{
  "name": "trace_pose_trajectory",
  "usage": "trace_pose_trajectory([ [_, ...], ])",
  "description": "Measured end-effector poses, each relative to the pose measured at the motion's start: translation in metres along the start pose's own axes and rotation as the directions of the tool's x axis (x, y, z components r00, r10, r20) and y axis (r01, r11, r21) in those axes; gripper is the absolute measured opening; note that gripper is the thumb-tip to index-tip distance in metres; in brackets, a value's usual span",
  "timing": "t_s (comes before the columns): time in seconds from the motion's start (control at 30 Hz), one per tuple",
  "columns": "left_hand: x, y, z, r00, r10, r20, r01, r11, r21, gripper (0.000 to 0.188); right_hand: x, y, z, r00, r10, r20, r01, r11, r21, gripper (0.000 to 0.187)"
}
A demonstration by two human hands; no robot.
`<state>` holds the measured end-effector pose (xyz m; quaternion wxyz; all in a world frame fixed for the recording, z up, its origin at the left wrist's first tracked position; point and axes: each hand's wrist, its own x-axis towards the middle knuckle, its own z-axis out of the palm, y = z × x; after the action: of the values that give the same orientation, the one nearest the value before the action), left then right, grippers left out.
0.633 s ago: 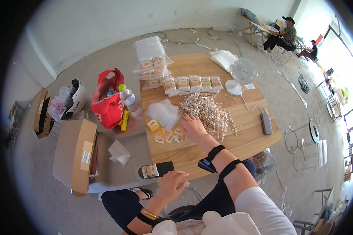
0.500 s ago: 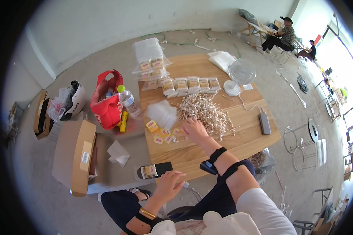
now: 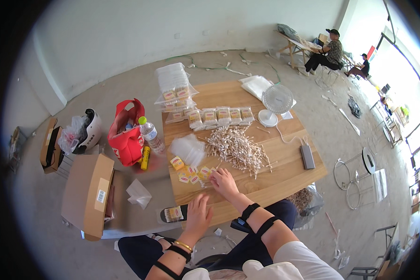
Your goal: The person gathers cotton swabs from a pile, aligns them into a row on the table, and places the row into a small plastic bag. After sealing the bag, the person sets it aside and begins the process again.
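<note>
Beside the small yellow-and-white cards [image 3: 191, 175] on the wooden worktop [image 3: 284, 179], the right hand [image 3: 226, 183] is laid palm down. Its fingertips are brought to a few cotton swabs [image 3: 205, 183] lined up there; the fingers are bent, and whether the swabs are pinched in this grip or only touched cannot be told. The left hand [image 3: 199, 215] is held lower, at the near edge of the worktop, with a loose, half-spread grip in which nothing is seen to be held. Just to its left, a filled swab pack [image 3: 173, 214] is rested on a flat black object [image 3: 184, 210], which is partly hidden by the hand.

A large heap of loose swabs [image 3: 238, 148] is spread beyond the right hand. To the left of the heap, clear plastic sleeves [image 3: 188, 148] are piled, and behind it a row of filled packs [image 3: 221, 116] is set out. Farther back, more packs are stacked in clear bags [image 3: 172, 81]. On the right, a small fan [image 3: 277, 99] and a grey block [image 3: 307, 157] are placed. Left of the worktop, a bottle [image 3: 150, 134], a red bag [image 3: 127, 140] and a cardboard box [image 3: 86, 191] are seen.
</note>
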<state>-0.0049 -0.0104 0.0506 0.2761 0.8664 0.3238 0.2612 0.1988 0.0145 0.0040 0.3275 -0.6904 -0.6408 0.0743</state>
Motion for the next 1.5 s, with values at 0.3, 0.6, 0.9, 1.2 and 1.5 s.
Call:
trace_pose_trajectory([
  [0.3,0.013,-0.036,0.048,0.985,0.035,0.169,-0.084,0.953,0.292,0.082,-0.027,-0.017,-0.002,0.996,0.066,0.060,-0.072,0.991,0.109,0.023],
  [0.6,-0.005,-0.031,0.043,0.960,0.032,0.279,-0.160,0.879,0.449,0.089,-0.054,0.041,-0.079,0.951,0.149,-0.270,-0.193,0.970,-0.144,0.024],
  [0.9,-0.027,-0.018,0.031,0.957,0.052,0.286,-0.155,0.923,0.352,0.086,-0.025,0.069,-0.094,0.949,0.192,-0.250,-0.272,0.900,-0.341,0.037],
  [1.2,-0.015,-0.016,0.030,0.953,0.029,0.303,-0.144,0.919,0.366,0.090,-0.041,0.060,-0.087,0.904,0.267,-0.334,-0.362,0.894,-0.265,0.013],
  [1.5,-0.026,-0.024,0.032,0.951,0.085,0.296,-0.189,0.921,0.342,0.083,-0.064,0.032,-0.051,0.915,0.376,-0.144,-0.384,0.923,-0.029,0.018],
])
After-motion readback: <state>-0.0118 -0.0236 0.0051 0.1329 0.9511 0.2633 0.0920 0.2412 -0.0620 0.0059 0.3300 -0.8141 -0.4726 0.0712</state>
